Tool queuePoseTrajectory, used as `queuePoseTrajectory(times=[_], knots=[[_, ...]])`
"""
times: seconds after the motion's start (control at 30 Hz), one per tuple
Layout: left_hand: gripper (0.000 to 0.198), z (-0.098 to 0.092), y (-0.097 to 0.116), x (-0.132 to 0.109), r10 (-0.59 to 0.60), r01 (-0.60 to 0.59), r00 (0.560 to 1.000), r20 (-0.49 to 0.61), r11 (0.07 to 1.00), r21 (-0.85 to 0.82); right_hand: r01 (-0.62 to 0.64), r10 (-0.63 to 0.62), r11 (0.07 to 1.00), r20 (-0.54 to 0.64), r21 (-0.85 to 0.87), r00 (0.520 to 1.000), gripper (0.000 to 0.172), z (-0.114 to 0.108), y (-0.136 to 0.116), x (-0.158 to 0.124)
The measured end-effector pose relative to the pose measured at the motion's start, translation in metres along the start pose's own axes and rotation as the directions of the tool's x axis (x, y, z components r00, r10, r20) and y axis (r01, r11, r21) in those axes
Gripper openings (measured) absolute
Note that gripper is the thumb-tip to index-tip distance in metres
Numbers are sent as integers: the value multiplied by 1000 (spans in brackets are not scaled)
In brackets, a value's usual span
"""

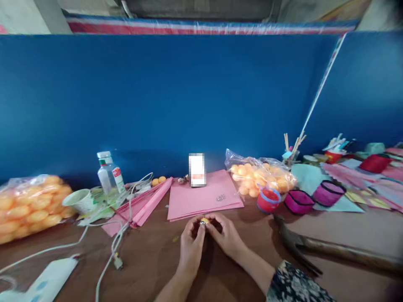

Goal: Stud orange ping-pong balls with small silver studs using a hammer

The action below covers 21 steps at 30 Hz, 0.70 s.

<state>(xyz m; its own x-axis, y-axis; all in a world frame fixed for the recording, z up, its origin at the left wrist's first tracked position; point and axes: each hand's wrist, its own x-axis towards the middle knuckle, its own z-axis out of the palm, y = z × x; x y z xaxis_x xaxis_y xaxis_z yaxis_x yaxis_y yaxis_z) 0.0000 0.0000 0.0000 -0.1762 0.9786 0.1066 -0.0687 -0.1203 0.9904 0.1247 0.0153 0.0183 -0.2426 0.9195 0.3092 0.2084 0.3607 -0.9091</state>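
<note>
At lower centre I have the left hand (191,241) and right hand (227,235) curled in, fingertips together around a small orange-and-silver piece (205,221), mostly hidden by the fingers. A slack pinch could drop it on the brown table (157,260). Just beyond, mid-frame, loose shiny bits (221,197) lie on pink sheets (195,203); bumping those could scatter them. Farther, right of centre, a clear bag of orange balls (252,176) might spill if knocked; I can't tell whether it's sealed.
</note>
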Motion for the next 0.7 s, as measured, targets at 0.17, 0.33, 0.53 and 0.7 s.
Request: queuePoseTrajectory(times=[0.17,0.33,0.53,0.7], knots=[[25,-1,-1,1,2,-2,1000,-6,1000,-22,-3,3,1000,-15,9,1000,19,2,3,0],[27,0,-4,1,-7,7,1000,-2,998,-59,-24,24,1000,-5,9,1000,18,3,2,0],[33,-1,-6,1,-32,33,999,6,995,-95,-39,39,996,-2,84,999,17,4,5,-1],[38,0,-6,1,-66,67,998,10,988,-138,-49,55,993,-49,103,997,17,4,7,-1]])
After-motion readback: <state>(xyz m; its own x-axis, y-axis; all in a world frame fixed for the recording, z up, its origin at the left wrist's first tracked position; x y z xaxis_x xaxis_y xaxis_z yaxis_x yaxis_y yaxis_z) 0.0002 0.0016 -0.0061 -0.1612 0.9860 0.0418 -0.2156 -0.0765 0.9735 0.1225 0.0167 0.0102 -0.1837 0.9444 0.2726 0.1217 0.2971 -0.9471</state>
